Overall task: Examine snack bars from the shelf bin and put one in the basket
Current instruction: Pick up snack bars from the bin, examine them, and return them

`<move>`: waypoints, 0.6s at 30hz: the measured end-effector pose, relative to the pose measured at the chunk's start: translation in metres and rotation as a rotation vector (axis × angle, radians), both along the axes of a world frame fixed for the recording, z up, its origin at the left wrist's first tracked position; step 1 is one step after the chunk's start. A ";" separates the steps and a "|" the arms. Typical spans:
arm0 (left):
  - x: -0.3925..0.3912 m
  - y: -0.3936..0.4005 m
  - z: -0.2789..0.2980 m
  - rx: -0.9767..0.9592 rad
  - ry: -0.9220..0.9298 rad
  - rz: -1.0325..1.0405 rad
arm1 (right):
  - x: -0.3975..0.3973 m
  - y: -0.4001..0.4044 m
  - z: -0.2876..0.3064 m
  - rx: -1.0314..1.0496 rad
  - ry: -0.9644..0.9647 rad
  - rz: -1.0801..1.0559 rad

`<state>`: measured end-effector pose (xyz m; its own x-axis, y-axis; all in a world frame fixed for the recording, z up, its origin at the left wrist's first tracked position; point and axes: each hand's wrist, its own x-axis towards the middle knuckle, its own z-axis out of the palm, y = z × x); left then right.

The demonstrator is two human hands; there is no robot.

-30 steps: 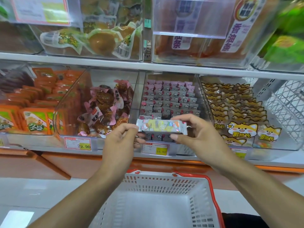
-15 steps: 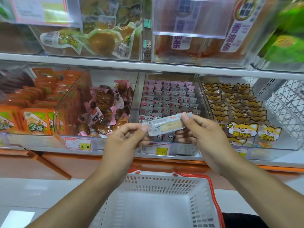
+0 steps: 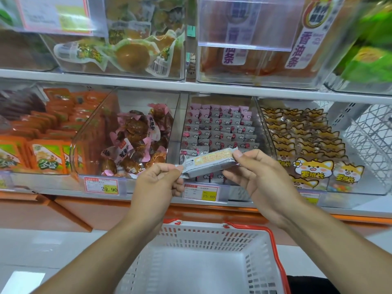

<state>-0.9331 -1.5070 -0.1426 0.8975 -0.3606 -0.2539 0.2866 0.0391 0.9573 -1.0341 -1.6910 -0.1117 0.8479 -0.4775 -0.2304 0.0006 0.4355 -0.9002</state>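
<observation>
Fingers of both my hands are pinching one grey foil-wrapped snack bar (image 3: 209, 163) with a yellow label: left hand (image 3: 158, 183) gripping its lower left end, right hand (image 3: 259, 177) its raised right end. It is hanging tilted before the clear plastic shelf bin (image 3: 218, 132), above the white plastic basket (image 3: 203, 262) with red handles.

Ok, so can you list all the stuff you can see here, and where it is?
snack bar: one, silver and yellow, held above the basket
shelf bin: one, clear, many pink-grey bars, middle shelf
basket: one, white, red rim, below the hands
brown snacks: many, pink wrappers, left neighbouring bin
fox packs: many, yellow, right neighbouring bin
orange packs: many, far left
price tags: several, red and yellow, shelf edge
left hand: pinches bar's left end
right hand: pinches right end
</observation>
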 end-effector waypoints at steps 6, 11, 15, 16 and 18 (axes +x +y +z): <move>-0.001 -0.001 0.001 0.025 0.041 -0.030 | -0.003 -0.006 0.001 -0.319 -0.081 0.267; -0.003 -0.003 0.002 0.033 0.041 -0.061 | -0.005 -0.012 0.003 -0.512 -0.130 0.324; -0.007 -0.006 0.002 0.071 -0.057 -0.100 | 0.002 -0.016 0.008 -0.539 -0.153 0.156; -0.010 -0.006 0.002 0.099 -0.137 -0.102 | 0.005 -0.017 0.010 -0.550 -0.137 0.080; -0.016 -0.007 0.000 0.201 -0.373 -0.121 | 0.009 -0.021 0.011 -0.591 -0.081 -0.097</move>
